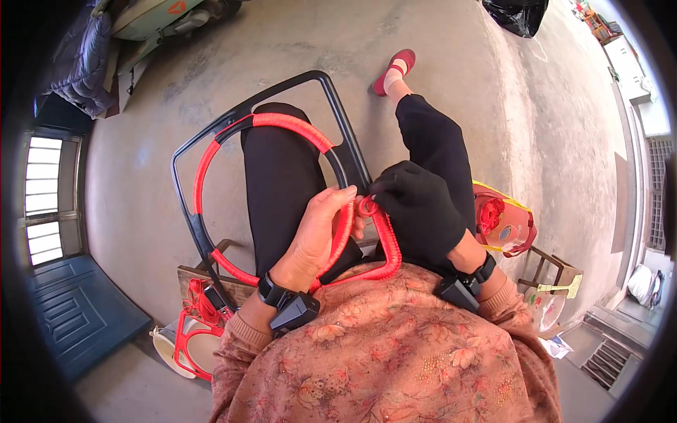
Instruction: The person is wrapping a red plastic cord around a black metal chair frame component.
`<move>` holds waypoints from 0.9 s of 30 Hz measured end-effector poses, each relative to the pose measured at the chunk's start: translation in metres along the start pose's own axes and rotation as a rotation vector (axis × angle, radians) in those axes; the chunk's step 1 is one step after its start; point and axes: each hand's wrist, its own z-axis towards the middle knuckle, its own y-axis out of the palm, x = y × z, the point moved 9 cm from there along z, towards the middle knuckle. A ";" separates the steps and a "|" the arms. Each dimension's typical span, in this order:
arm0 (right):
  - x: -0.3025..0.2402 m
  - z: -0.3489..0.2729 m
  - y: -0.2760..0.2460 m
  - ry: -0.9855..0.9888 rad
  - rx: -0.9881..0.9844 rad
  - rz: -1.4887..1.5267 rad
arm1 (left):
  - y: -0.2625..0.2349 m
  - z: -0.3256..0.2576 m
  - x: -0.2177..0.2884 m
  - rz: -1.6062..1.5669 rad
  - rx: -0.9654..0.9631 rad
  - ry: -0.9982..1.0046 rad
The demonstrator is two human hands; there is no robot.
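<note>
A black metal frame with an inner ring lies tilted across my lap. Tight red cord wraps stretches of the ring and the frame's near right corner. Bare and closed, my left hand grips the wrapped right side of the ring, with its thumb on top. My right hand, in a black glove, is pinched at the frame's right bar, just beside the left fingertips. A small red cord loop shows at its fingertips. The glove hides the rest of the cord there.
To my right stands a red and yellow bag holding red cord; a yellow-green fly swatter is behind it. At my left are a red cord hank and a red frame. A scooter and a black plastic bag lie farther off.
</note>
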 end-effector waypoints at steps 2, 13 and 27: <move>0.002 0.004 0.003 0.007 -0.040 -0.115 | -0.002 0.000 0.000 0.023 0.022 0.005; -0.016 0.014 0.017 -0.071 -0.143 -0.073 | -0.004 0.005 -0.003 0.185 -0.013 0.030; 0.056 -0.021 0.029 0.454 -0.420 0.498 | 0.003 -0.014 0.023 0.103 -0.003 0.062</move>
